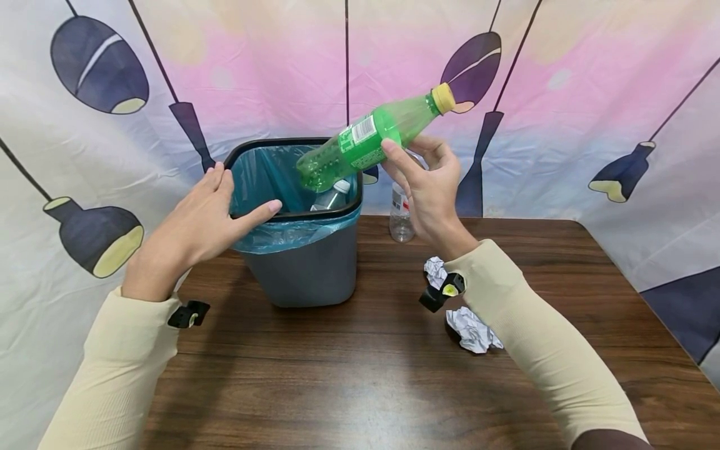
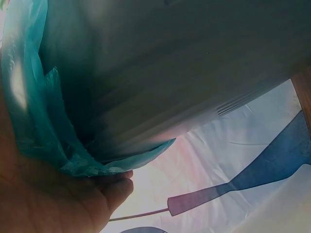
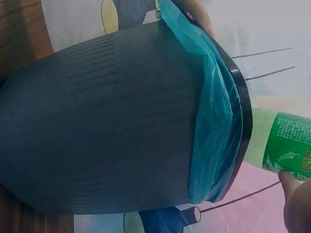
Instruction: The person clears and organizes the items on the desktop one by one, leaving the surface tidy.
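Observation:
My right hand (image 1: 430, 190) grips a green plastic bottle (image 1: 362, 140) with a yellow cap, thumb on its label. Tilted, its base hangs over the mouth of a grey bin (image 1: 304, 272) and its cap points up to the right. A blue-green bag (image 1: 292, 236) lines the bin and folds over the black rim. My left hand (image 1: 191, 219) rests on the rim's left side, fingers extended and thumb across the front edge. In the left wrist view, its fingers (image 2: 119, 191) lie against the bag's fold. Inside the bin, a clear bottle (image 1: 332, 198) with a white cap shows partly.
Behind my right hand a clear bottle (image 1: 400, 220) stands on the brown wooden table (image 1: 337, 375), partly hidden. Two crumpled paper balls, a smaller one (image 1: 434, 271) and a larger one (image 1: 474, 329), lie by my right forearm. A patterned curtain (image 1: 270, 69) hangs behind the table.

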### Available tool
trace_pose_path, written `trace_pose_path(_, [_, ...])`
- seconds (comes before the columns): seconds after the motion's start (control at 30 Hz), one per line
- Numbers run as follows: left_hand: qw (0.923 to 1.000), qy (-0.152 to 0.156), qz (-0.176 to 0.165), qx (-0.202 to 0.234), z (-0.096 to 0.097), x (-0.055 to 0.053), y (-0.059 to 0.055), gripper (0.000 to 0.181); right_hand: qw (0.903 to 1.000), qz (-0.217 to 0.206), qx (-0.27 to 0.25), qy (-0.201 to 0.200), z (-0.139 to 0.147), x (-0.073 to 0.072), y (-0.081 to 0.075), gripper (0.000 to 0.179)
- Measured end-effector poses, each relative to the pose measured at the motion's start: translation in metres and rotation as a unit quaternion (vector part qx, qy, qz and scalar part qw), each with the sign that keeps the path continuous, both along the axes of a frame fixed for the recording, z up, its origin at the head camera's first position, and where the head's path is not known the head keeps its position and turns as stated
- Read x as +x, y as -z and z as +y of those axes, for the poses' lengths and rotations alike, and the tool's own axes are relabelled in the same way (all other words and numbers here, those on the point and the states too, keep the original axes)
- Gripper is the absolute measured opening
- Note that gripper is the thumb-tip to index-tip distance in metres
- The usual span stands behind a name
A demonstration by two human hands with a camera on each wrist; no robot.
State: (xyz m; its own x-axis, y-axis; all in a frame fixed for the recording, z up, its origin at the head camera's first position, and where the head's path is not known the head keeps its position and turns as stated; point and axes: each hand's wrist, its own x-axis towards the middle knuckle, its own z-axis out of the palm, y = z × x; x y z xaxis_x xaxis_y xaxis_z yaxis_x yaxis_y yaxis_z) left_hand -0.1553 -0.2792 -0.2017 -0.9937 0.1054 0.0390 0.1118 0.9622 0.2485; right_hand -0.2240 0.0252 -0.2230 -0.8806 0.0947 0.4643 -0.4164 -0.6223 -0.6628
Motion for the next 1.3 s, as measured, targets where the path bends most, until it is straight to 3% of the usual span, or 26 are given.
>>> trace_pose_path(1.3, [1.0000, 0.001, 0.005, 0.002, 0.000, 0.000, 0.001, 0.116, 0.9991, -0.029, 0.006, -0.031, -0.012, -0.001, 0.007, 0.030])
